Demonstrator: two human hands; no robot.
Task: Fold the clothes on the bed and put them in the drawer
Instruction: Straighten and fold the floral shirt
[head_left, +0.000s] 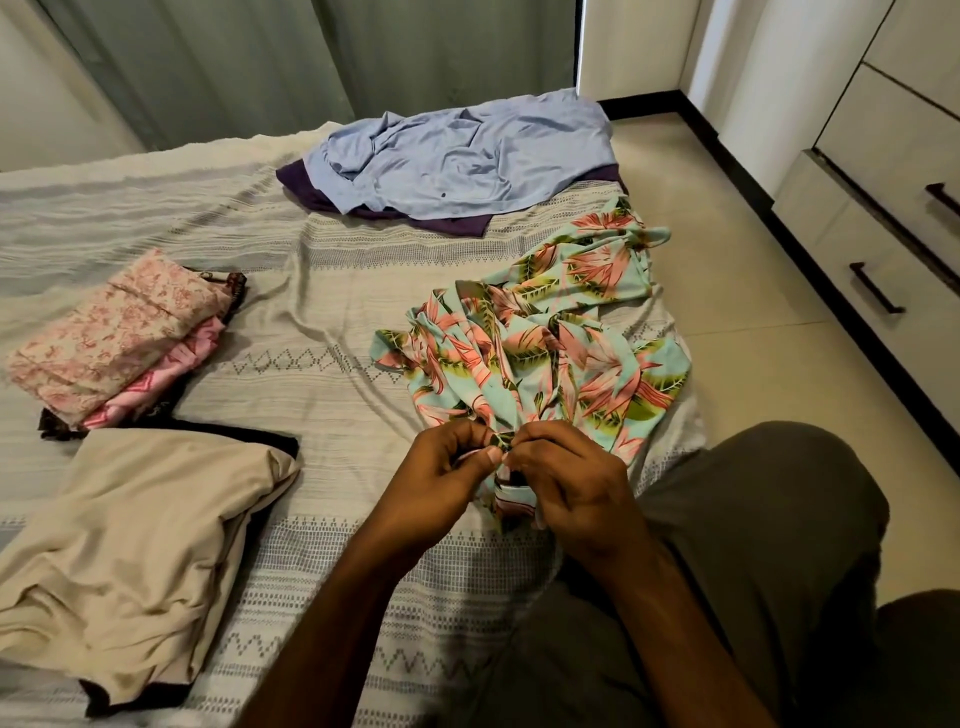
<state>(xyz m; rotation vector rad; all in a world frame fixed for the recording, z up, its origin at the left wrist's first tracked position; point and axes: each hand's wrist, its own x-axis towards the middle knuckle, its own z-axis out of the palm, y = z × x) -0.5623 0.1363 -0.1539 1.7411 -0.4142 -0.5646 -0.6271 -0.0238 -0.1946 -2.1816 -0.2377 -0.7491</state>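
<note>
A crumpled floral garment (545, 332) in turquoise, pink and green lies on the right side of the bed (332, 322). My left hand (447, 467) and my right hand (566, 478) meet at its near edge, and both pinch the fabric between thumb and fingers. A light blue shirt (467, 156) lies unfolded at the far end of the bed over a purple garment (457, 224). On the left sits a folded stack topped by a pink patterned piece (114, 332). Nearer me, a beige garment (135, 545) lies folded over dark cloth.
A cabinet with drawers (862, 249) and dark handles (875, 288) stands along the right wall, across a strip of tiled floor (727, 291). Grey-green curtains (260, 62) hang behind the bed. My knee in olive trousers (769, 519) is at the bed's right edge.
</note>
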